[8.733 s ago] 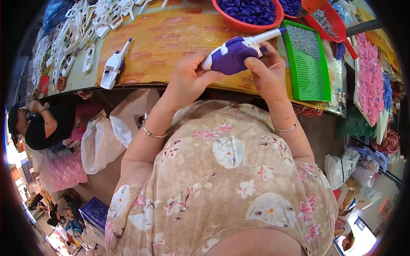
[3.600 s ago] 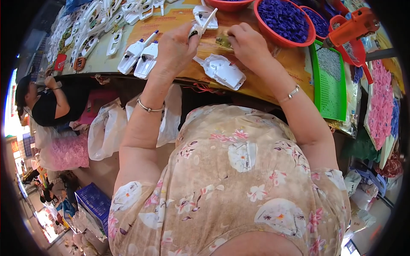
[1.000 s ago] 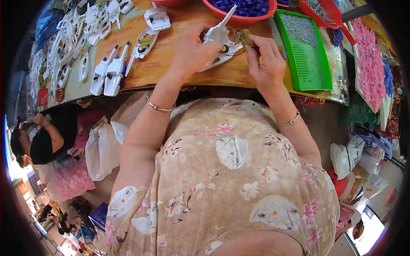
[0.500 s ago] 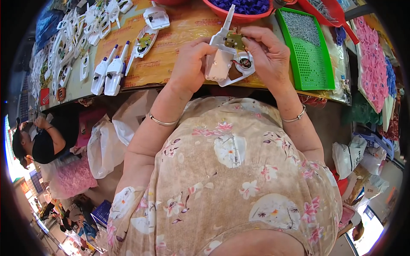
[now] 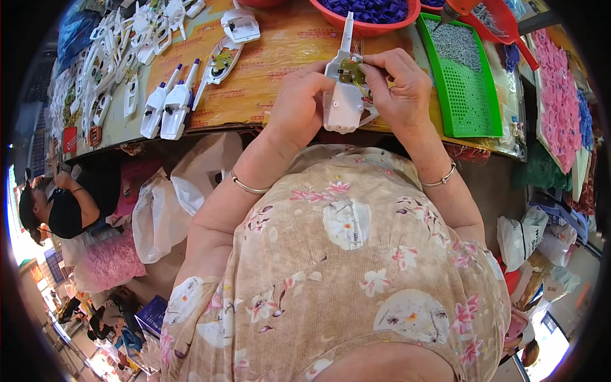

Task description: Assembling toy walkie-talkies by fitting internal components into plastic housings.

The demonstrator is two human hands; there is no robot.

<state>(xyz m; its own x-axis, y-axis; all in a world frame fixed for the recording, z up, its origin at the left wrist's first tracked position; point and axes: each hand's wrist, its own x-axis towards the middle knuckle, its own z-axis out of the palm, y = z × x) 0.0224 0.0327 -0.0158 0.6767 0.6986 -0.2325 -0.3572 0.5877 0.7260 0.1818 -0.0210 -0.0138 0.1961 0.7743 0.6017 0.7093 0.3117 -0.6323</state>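
My left hand (image 5: pixel 299 102) grips the side of a white plastic housing half (image 5: pixel 344 109) with a long narrow tip pointing away from me. A small green circuit board (image 5: pixel 351 71) lies at the housing's upper part. My right hand (image 5: pixel 402 89) pinches the board's right edge between thumb and fingertips. Thin wires run from the board under my right fingers. Behind the held half, a second white shell piece (image 5: pixel 370 114) shows only in part; the rest is hidden.
Two white-and-purple assembled units (image 5: pixel 175 108) lie left, near an open shell with a board (image 5: pixel 221 62). White shells (image 5: pixel 102 83) pile far left. A green tray (image 5: pixel 470 111) of screws stands right, below an orange tool (image 5: pixel 459 6). A red bowl (image 5: pixel 375 27) holds purple parts.
My left hand has moved the housing right and slightly nearer, covering more of the shell piece behind it. My right hand still pinches the board. An orange tool now shows above the green tray.
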